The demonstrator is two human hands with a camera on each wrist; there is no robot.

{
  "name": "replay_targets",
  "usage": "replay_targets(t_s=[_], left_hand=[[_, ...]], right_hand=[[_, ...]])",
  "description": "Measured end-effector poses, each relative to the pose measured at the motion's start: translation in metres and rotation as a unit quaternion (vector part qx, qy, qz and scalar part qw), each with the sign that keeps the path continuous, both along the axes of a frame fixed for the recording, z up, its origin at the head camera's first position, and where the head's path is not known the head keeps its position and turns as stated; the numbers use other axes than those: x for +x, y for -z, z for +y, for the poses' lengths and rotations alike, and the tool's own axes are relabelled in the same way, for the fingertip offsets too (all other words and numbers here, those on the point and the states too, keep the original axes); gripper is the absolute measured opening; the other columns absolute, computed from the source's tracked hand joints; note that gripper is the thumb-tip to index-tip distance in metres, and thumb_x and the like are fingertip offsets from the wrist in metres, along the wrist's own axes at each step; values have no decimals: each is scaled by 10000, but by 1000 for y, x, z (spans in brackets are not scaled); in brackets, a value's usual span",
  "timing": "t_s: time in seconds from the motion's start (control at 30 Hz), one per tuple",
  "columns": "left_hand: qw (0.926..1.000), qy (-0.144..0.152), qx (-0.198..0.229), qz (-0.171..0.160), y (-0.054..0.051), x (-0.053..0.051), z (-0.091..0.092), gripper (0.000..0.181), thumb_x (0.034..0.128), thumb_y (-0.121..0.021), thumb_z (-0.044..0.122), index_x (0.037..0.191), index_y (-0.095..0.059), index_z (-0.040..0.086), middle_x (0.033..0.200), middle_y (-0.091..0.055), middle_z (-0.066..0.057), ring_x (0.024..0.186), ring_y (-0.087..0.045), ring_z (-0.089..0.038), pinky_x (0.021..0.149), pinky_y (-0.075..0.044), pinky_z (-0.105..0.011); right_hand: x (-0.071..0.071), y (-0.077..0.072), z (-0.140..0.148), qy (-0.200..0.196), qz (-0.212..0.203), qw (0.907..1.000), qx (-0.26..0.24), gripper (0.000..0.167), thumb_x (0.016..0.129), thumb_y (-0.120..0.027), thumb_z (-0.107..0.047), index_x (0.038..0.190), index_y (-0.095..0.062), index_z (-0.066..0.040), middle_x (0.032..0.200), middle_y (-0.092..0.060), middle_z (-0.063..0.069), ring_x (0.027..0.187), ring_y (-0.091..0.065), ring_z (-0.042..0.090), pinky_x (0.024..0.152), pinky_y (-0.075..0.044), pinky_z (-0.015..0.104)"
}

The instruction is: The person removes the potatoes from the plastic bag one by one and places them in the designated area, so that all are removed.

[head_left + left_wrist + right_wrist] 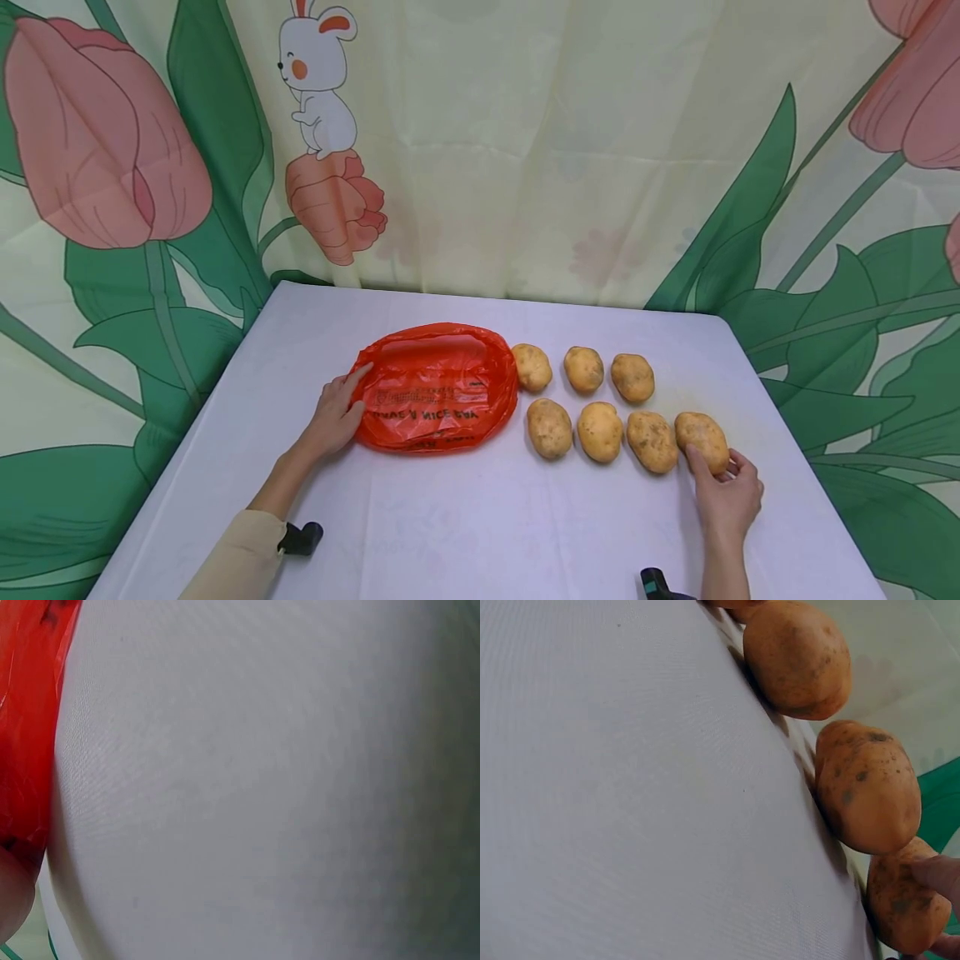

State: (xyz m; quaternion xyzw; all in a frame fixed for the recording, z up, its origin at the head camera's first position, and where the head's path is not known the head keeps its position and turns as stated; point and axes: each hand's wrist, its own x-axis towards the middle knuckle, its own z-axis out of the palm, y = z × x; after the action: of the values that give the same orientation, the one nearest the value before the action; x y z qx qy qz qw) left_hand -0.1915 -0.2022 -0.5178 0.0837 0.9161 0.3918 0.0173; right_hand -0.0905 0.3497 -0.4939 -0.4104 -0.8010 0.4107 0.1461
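A red plastic bag (435, 387) with printed lettering lies spread on the table, left of the potatoes. My left hand (333, 417) touches the bag's left edge, index finger and thumb spread apart on it. In the left wrist view, a fingertip (13, 896) meets the red bag (26, 735). At the right end of the front row, my right hand (727, 492) holds a potato (702, 440) between thumb and fingers. The right wrist view shows that potato (904, 915) partly behind the thumb, beside another potato (866, 787).
Three potatoes form the back row, the leftmost potato (532, 367) touching the bag. Another front-row potato (651, 442) lies just left of the held one. A white cloth covers the table (465, 525). Behind hangs a curtain (510, 150) printed with tulips and a rabbit.
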Motion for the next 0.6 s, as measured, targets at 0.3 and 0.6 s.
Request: replay_targets(t_s=[0.3, 0.6], left_hand=[[10000, -5, -14, -11, 0, 0, 1, 636, 981, -445, 84, 1602, -313, 127, 1456, -394, -269, 1294, -351, -417, 1031, -416, -647], [10000, -47, -29, -73, -2, 0, 0, 650, 982, -476, 82, 1606, -302, 138, 1469, -373, -273, 1303, -338, -423, 1020, -435, -645]], right_hand=[[0, 0, -1, 16, 44, 10000, 17, 841, 974, -597, -497, 1549, -309, 45, 1463, -372, 328, 1267, -431, 444, 977, -391, 465], [3, -7, -7, -47, 302, 9995, 95, 857, 968, -606, -518, 1560, -302, 21, 1499, -309, 317, 1362, -350, 453, 1118, -327, 580]])
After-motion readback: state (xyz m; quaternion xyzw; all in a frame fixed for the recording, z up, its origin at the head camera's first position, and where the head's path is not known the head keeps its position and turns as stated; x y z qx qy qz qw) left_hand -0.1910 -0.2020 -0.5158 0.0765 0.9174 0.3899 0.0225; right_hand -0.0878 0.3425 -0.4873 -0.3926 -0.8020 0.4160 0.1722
